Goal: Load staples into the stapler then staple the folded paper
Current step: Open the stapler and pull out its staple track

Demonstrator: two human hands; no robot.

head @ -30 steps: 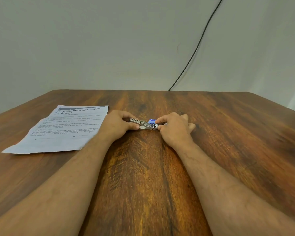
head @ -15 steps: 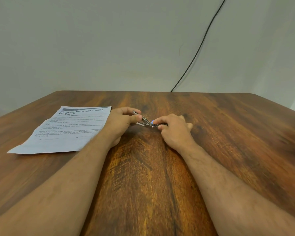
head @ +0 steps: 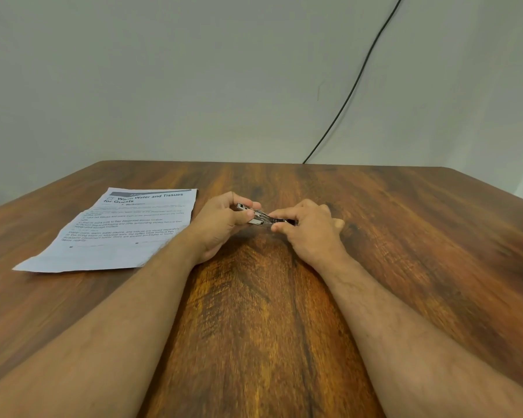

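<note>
— Fingers (head: 280, 213) of the right hand (head: 307, 233) pinched one end of the stapler (head: 258, 217); the left hand (head: 221, 227) clamped the other, mid-table.

— Loaded yet?

— Couldn't tell. I'd say loading was underway; the paper (head: 118, 233) lay unstapled, flat just beside the left wrist.

— Room?

— Plenty: bare table (head: 405, 236) to the right, edges well off.

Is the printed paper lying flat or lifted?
Flat: the paper lies on the table, left of both hands, untouched.
</note>
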